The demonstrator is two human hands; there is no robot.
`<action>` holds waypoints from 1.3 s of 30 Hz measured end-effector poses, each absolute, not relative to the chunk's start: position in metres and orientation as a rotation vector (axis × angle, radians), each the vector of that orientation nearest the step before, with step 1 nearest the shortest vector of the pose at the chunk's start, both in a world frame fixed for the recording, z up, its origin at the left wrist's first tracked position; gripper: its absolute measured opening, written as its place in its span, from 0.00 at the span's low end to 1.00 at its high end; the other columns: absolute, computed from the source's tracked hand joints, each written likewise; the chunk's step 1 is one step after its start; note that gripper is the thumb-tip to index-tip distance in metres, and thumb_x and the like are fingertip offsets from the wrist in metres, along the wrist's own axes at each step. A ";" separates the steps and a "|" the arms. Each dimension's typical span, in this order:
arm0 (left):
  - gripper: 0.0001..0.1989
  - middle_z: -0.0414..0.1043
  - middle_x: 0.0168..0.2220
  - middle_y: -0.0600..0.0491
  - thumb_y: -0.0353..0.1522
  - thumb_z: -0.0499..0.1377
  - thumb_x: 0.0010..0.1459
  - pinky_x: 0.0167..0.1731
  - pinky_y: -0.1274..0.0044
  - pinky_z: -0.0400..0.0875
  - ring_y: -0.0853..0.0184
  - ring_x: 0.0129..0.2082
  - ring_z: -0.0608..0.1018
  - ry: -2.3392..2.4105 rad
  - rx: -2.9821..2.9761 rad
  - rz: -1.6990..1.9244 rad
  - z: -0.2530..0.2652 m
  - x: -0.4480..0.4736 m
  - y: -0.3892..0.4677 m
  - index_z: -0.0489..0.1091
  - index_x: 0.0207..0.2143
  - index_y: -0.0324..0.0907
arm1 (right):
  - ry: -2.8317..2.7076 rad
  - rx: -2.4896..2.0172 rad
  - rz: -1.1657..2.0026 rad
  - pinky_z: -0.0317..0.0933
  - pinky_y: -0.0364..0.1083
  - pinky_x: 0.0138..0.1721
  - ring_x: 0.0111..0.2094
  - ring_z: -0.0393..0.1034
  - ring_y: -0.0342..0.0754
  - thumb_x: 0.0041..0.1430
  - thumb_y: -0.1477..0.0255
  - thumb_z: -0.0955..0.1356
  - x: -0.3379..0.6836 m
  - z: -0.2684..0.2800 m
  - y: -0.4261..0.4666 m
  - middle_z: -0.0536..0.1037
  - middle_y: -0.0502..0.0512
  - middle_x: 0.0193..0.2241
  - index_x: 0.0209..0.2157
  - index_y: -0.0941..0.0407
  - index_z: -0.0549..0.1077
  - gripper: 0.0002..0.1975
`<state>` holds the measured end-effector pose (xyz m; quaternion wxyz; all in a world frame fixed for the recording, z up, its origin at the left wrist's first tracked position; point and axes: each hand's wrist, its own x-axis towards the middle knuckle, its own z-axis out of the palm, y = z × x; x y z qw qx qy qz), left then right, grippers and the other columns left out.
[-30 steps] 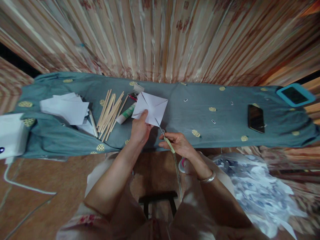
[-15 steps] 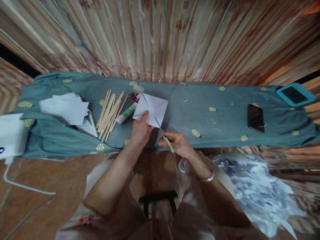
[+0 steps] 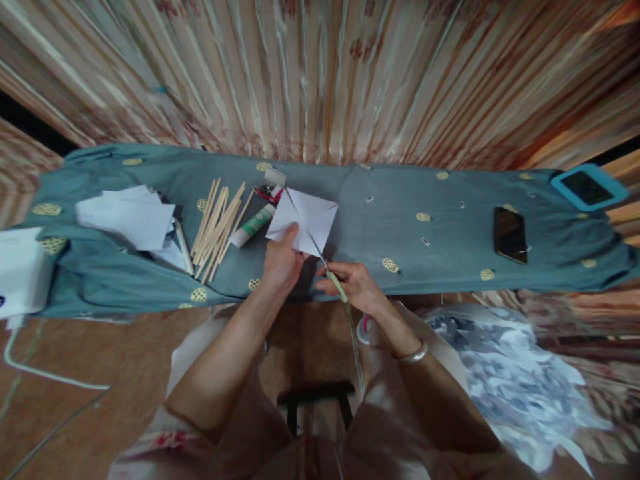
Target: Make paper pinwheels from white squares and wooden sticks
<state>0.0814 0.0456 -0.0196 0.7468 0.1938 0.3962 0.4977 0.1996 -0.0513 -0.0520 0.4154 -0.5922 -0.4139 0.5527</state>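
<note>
My left hand [image 3: 281, 262] pinches the near corner of a white square of paper [image 3: 305, 217] that shows diagonal creases, held just above the blue-grey cloth [image 3: 380, 227]. My right hand [image 3: 353, 285] is closed on a pair of scissors [image 3: 330, 271] with pale green handles. The thin blades point up and left into the paper's lower edge, along one crease. Both hands sit at the near edge of the table, close together.
Left of the paper lie a green-and-white glue stick [image 3: 253, 225], a bundle of wooden sticks [image 3: 219, 221], a small red item [image 3: 267, 193] and a stack of white sheets [image 3: 131, 217]. A black phone [image 3: 509, 234] and a blue-framed tablet [image 3: 587, 187] lie right. A white box [image 3: 20, 270] sits far left.
The scissor blades have crept slightly further up into the paper. Both hands stay almost where they were; the view has shifted a little.
</note>
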 end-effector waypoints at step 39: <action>0.06 0.79 0.34 0.53 0.26 0.58 0.58 0.34 0.79 0.72 0.69 0.31 0.79 0.908 0.454 1.057 -0.021 0.083 0.039 0.75 0.37 0.38 | -0.978 -1.477 1.371 0.62 0.41 0.24 0.19 0.62 0.39 0.37 0.54 0.78 0.199 -0.054 -0.050 0.68 0.44 0.18 0.27 0.56 0.75 0.22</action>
